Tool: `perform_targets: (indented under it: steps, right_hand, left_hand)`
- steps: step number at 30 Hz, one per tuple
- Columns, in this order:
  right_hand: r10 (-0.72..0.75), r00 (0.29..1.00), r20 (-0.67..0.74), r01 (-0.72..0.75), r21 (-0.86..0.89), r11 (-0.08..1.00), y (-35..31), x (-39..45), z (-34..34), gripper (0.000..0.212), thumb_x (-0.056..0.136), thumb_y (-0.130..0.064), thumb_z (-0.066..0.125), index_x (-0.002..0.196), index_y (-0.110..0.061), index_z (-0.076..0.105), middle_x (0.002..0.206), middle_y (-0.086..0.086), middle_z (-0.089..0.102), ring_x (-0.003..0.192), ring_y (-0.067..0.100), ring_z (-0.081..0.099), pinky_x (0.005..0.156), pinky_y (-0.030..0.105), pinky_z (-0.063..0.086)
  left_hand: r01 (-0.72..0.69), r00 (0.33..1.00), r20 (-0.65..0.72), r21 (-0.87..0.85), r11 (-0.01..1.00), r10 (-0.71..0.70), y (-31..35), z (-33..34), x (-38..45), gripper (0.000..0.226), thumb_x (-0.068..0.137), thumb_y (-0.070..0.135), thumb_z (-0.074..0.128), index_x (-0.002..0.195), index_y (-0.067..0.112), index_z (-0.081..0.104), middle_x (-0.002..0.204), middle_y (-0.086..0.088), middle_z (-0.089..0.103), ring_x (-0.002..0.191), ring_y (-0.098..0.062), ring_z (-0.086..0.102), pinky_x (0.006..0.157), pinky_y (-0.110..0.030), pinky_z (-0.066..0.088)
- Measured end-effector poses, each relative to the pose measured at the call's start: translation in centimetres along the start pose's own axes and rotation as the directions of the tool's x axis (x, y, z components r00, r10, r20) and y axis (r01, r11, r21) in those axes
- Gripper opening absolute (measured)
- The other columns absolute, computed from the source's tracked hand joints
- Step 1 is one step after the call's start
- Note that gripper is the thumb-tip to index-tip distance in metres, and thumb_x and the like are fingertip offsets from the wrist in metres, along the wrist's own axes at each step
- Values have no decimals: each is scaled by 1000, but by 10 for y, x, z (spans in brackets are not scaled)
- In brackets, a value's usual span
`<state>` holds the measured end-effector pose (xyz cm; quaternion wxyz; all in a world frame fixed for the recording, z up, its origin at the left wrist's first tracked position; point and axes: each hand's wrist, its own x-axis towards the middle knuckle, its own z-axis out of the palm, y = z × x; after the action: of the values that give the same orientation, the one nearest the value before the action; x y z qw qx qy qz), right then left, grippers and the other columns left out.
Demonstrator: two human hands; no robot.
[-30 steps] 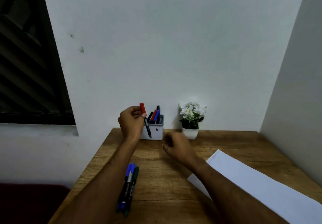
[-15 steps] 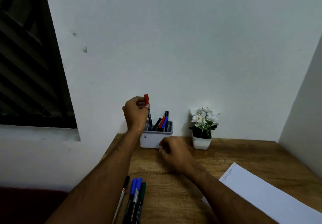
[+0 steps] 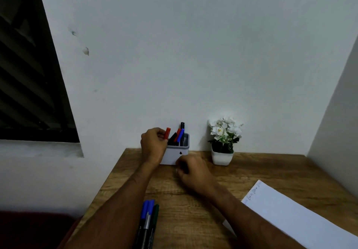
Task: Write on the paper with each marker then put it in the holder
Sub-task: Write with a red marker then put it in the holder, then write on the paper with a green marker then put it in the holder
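- One marker is in hand: I see the left hand (image 3: 154,144) pinching a red-capped marker (image 3: 167,133) at the left end of the holder (image 3: 175,154), cap up, its lower part already down behind the rim; I judge this the putting-away step for this marker, nearly done.
- Next move, as I read it: let the fingers go so the marker drops fully in, without tipping the holder, then reach back for a fresh marker at the near edge of the bench (image 3: 251,163).
- The right hand (image 3: 193,171) rests on the bench just in front of the holder, fingers curled; whether it touches the holder or grips anything small I cannot tell.
- Count in the holder, besides the one being lowered: four caps show, two black, one red, one blue (image 3: 181,135); any hidden lower I cannot see.
- Count waiting at the near edge: at least three markers, two blue-capped (image 3: 147,210) and one dark green (image 3: 156,213), lying side by side and touching; the arm may hide more.
- One sheet of paper (image 3: 290,215) lies toward the near right corner, with writing at its far corner.
- One holder stands at the far edge against the wall; one small potted plant (image 3: 222,142) stands to its right, apart from it.
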<state>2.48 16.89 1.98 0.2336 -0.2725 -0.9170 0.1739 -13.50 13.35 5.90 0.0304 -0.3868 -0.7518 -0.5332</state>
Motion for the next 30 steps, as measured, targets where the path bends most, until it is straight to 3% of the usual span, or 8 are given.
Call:
perform_targets:
  steps: [8,12,16,21,25,30]
  right_hand:
    - [23,1000,-6,-23,21,1000,-5,-14,-7,22,96,-16,65,118,-16,70,110,-1,71,97,9,64,90,26,57]
    - [15,998,-55,-13,30,999,-12,-25,-12,19,94,-16,67,112,-15,73,102,-2,73,87,6,63,76,14,50]
    - [33,998,-62,-29,63,998,-23,-41,-13,15,93,-16,68,106,-15,75,94,-5,71,77,-1,57,64,5,37]
    - [36,996,78,-45,117,992,-40,-62,-6,9,88,-16,71,90,-14,80,89,-3,78,78,4,67,71,18,54]
    - [56,991,120,-73,145,987,-55,-79,2,20,88,-30,72,76,-16,77,75,-2,75,70,9,67,69,35,58]
    - [129,974,186,-152,116,982,-73,-92,10,27,80,-39,80,67,-19,69,67,-2,67,66,12,64,56,31,47]
  left_hand:
    - [-31,998,-49,-14,999,30,-2,-9,-14,26,76,5,79,102,8,75,94,-4,75,83,-12,68,83,-27,57]
    - [-32,998,-47,-3,999,32,-1,-19,-31,23,74,4,79,96,9,76,88,-3,75,79,-11,67,78,-26,57]
    - [34,990,132,131,991,-52,-3,-34,-48,14,72,6,81,80,16,76,87,-2,75,84,-17,70,81,-26,55]
    - [-23,868,448,464,885,-213,3,-56,-72,20,70,18,84,87,10,77,92,-1,73,89,-17,68,82,-30,57]
    - [-87,813,523,545,834,-256,9,-66,-85,16,75,13,79,91,14,78,101,-2,74,92,-15,68,84,-30,58]
    - [-103,790,559,525,845,-251,11,-73,-95,18,74,6,81,90,14,79,94,1,75,84,-10,67,70,-22,54]
